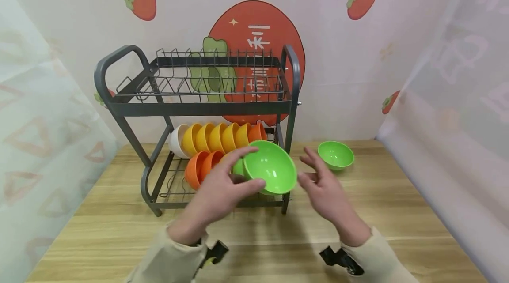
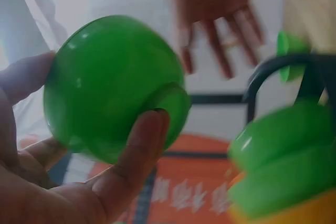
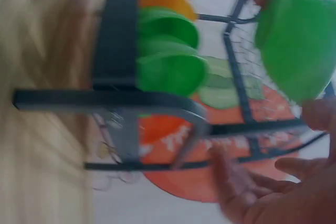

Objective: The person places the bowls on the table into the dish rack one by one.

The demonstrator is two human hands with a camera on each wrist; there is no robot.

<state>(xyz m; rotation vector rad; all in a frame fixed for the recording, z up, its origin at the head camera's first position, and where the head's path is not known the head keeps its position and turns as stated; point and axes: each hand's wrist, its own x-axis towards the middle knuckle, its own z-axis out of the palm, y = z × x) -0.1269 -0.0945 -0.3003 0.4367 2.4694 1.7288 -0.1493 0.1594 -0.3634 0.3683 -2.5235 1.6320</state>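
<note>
My left hand (image 1: 220, 192) grips a light green bowl (image 1: 272, 170) in front of the rack's right half, its hollow side toward the head camera. In the left wrist view the thumb and fingers spread round the outside of the bowl (image 2: 105, 87), close to its foot ring. Just right of it, my right hand (image 1: 328, 194) holds nothing, with fingers spread and fingertips near the rim. From the right wrist, that hand (image 3: 283, 198) appears below the held bowl (image 3: 299, 40). Another green bowl (image 1: 336, 155) rests on the table right of the rack.
A dark two-tier dish rack (image 1: 199, 108) stands on the wooden table (image 1: 99, 225). Its lower tier holds a white bowl (image 1: 176, 141), several yellow bowls (image 1: 216, 137), orange bowls (image 1: 195, 170) and green bowls (image 3: 170, 72). A patterned cloth (image 1: 326, 62) hangs behind.
</note>
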